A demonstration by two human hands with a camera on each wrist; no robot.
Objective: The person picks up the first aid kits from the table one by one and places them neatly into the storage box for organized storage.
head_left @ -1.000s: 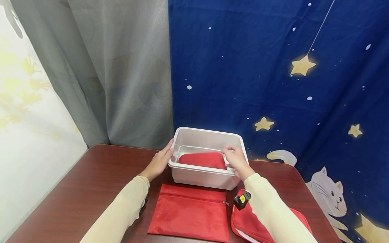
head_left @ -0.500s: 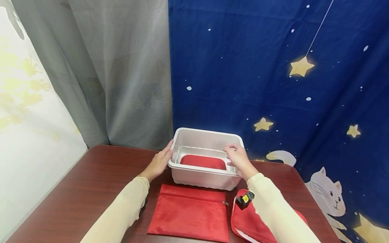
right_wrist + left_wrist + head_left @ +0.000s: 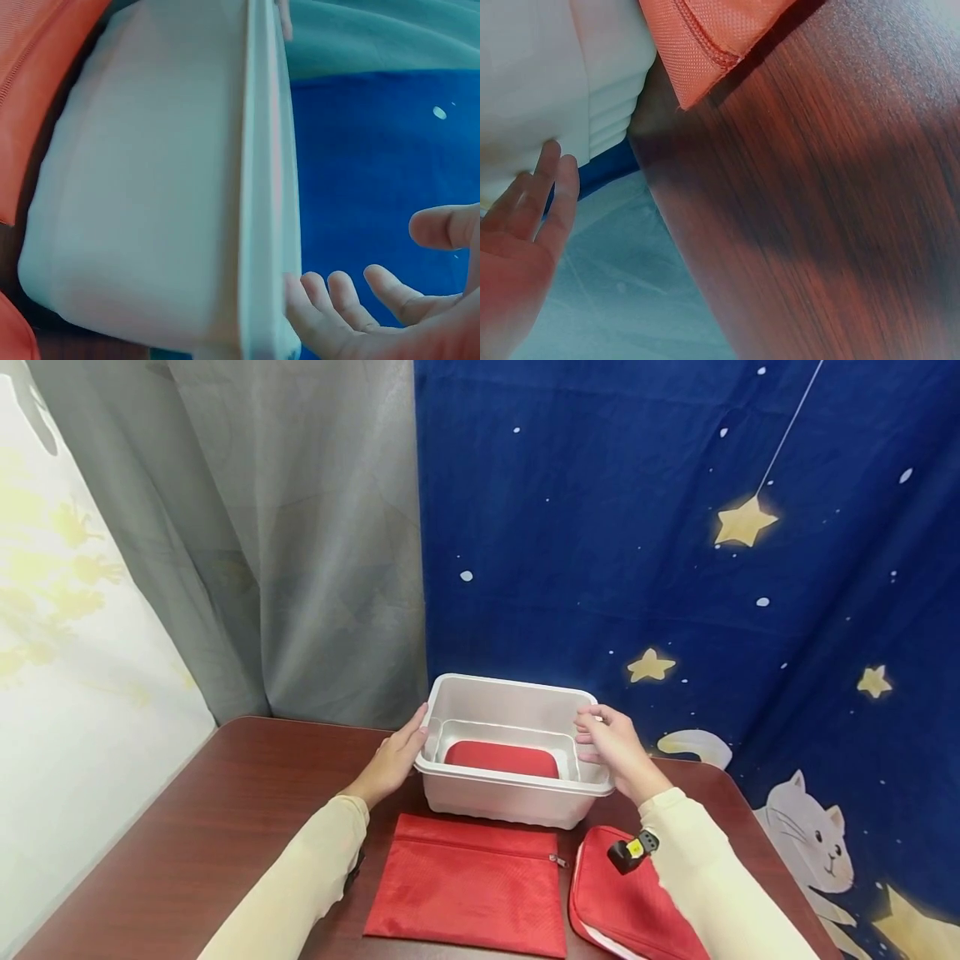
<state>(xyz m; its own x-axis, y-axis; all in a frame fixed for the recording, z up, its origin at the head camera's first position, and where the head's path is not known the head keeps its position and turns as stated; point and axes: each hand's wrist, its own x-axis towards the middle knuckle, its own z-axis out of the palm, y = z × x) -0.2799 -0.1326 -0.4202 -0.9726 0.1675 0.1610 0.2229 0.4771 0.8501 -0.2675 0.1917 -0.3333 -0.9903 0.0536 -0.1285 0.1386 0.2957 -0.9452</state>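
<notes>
A light grey plastic bin stands on the table near its back edge. Inside, on the bottom, lies a flat red thing with rounded corners; its kind is hard to tell. My left hand rests on the bin's left side with its fingers extended, as the left wrist view also shows, fingers against the pale wall. Over the bin's right rim is my right hand, loosely bent and holding nothing. In the right wrist view its fingers and thumb are spread apart beside the rim.
In front of the bin lies a flat red zippered pouch, its zip pull at the right end. To its right is a red zip case with a white edge, partly under my right forearm. Curtains hang directly behind the table.
The red thing in the bin was raised at its back edge beside my right hand and now lies flat. My right hand has moved right to the rim. My left hand stays put.
</notes>
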